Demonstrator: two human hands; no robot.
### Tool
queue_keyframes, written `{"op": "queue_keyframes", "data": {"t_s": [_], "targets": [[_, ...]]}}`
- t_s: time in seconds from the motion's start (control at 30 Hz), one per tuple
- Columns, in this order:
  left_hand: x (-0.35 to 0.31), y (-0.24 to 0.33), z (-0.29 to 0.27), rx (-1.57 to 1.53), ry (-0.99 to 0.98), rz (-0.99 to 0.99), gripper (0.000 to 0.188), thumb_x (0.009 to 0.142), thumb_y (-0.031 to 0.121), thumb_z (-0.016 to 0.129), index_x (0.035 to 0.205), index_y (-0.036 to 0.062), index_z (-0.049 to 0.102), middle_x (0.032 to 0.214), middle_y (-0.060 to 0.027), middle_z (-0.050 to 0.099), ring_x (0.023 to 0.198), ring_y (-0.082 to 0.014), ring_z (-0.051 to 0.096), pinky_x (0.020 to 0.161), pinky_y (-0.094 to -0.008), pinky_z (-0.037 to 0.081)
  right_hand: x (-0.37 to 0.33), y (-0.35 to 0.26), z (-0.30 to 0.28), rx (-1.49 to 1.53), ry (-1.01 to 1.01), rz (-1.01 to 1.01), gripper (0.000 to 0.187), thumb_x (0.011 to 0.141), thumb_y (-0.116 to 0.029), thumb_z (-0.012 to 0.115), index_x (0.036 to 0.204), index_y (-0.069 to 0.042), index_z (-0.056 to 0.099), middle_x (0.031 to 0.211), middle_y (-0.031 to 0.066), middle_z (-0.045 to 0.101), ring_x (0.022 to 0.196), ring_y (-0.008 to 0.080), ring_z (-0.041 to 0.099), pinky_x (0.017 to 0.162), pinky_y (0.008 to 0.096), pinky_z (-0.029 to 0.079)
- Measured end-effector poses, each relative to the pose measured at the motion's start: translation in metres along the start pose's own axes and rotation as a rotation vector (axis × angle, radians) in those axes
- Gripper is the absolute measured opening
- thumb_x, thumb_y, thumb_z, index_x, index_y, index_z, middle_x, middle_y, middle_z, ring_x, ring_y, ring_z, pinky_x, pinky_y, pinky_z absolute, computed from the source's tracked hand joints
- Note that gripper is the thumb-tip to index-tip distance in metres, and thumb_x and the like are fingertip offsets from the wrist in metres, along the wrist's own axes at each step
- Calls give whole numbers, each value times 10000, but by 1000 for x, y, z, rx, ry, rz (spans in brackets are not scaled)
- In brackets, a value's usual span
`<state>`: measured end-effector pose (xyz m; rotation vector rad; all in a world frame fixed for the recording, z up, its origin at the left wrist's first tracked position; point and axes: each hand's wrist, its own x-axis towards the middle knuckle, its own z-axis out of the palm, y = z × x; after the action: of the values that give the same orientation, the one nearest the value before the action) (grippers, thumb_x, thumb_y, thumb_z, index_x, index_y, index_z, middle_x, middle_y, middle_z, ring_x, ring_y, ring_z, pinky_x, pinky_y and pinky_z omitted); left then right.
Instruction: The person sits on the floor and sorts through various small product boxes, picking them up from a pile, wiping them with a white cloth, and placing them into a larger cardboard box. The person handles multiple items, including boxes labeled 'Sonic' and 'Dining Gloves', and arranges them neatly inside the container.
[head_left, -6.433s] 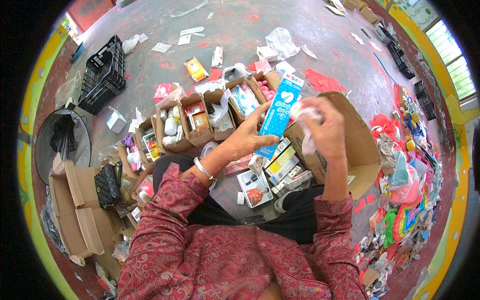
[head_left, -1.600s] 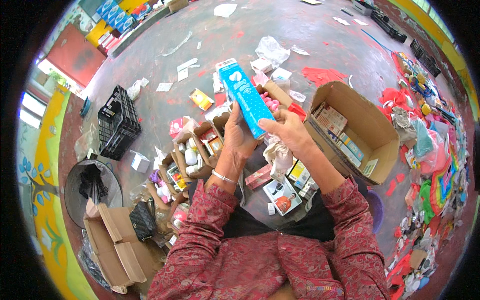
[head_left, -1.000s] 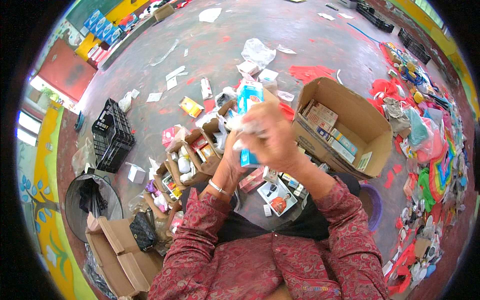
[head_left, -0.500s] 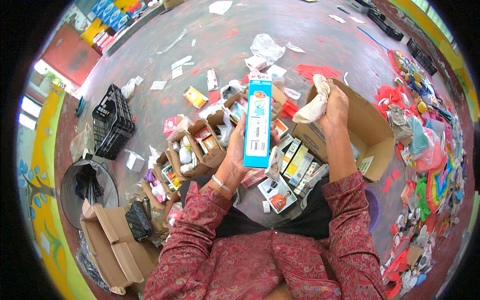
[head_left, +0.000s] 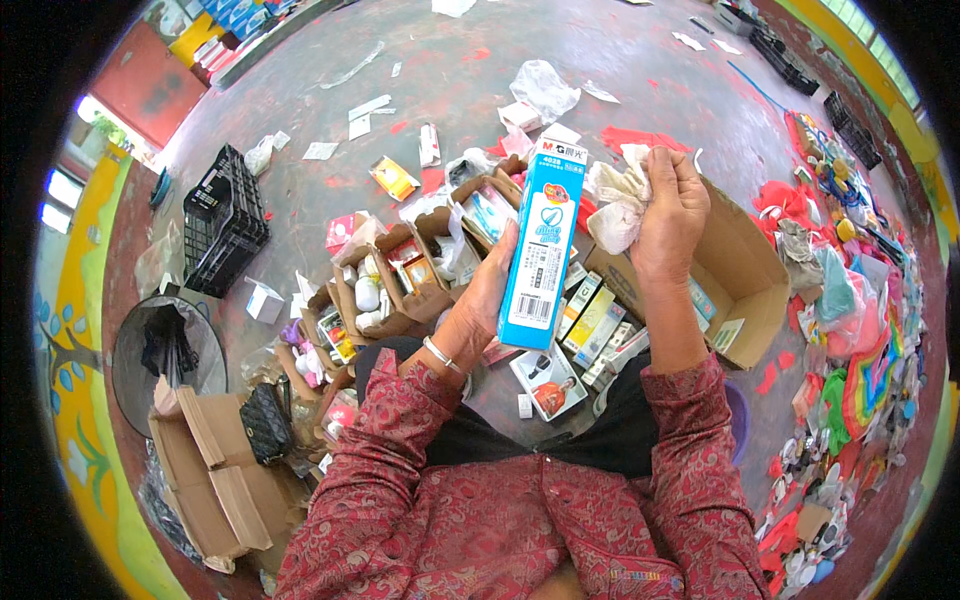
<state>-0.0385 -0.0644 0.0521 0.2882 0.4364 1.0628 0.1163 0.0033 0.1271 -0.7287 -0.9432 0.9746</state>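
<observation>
My left hand [head_left: 490, 285] grips a long blue-and-white carton [head_left: 543, 245] from its left side, with a printed face and a barcode turned up toward me. The carton stands slightly tilted, its top leaning right. In my right hand [head_left: 672, 215] is a crumpled cream cloth [head_left: 619, 200], pinched between thumb and fingers. The cloth hangs just right of the carton, apart from it. Below the hands, several small boxes [head_left: 597, 325] stand close together, and a flat white box with a picture [head_left: 550, 382] lies near my knees.
A row of small cardboard boxes with goods [head_left: 405, 270] runs to the left of the carton. An open cardboard box [head_left: 745, 270] stands at right, beside a long heap of mixed items [head_left: 850, 350]. At left are a black crate [head_left: 225, 225], a round bin [head_left: 165, 350] and open cardboard [head_left: 215, 470].
The carton has tilted to the right and shifted slightly right. The cloth, drawn up more crumpled in my right hand, has changed shape.
</observation>
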Motion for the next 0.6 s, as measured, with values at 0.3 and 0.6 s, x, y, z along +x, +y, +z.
{"op": "queue_keyframes", "data": {"t_s": [0.3, 0.6], "targets": [[2, -9, 8, 98, 216, -48, 680, 819, 660, 347, 1080, 60, 527, 907, -118, 579, 746, -220, 567, 646, -315, 478, -9, -8, 5, -810, -302, -732, 93, 765, -114, 628, 763, -41, 572, 744, 90, 554, 647, 228, 562, 571, 324, 448], [12, 23, 4, 45, -10, 429, 585, 910, 519, 299, 1267, 68, 406, 1093, -99, 568, 922, -219, 588, 776, -348, 504, -65, -4, 16, -748, -914, -777, 124, 715, -130, 653, 683, -64, 554, 710, 69, 525, 620, 236, 542, 546, 343, 443]]}}
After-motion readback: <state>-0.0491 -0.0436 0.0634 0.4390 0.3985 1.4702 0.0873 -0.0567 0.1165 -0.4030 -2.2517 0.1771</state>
